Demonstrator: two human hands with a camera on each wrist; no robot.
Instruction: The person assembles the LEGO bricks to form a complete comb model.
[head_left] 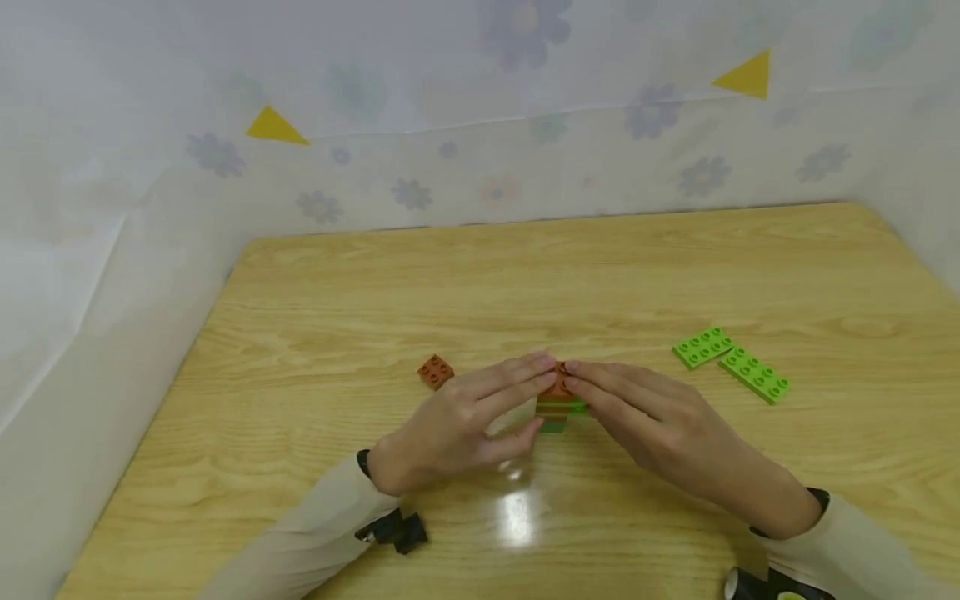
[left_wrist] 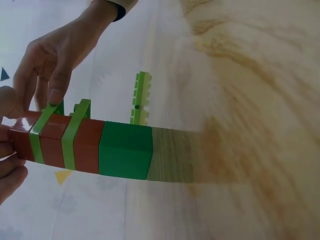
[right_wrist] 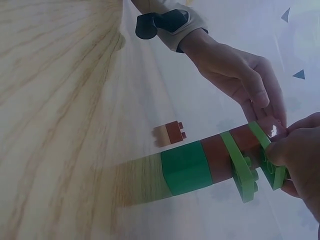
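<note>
While upright, brick tower (left_wrist: 87, 148) against wide left hand (head_left: 459, 417), in pinch of right hand (head_left: 663, 421).

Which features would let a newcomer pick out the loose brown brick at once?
On the table, find the left hand; the brick lies just beyond it, to the left of the tower. It is small and square, with a studded top. Unlike the other brown bricks, which are stacked, it lies alone.
</note>
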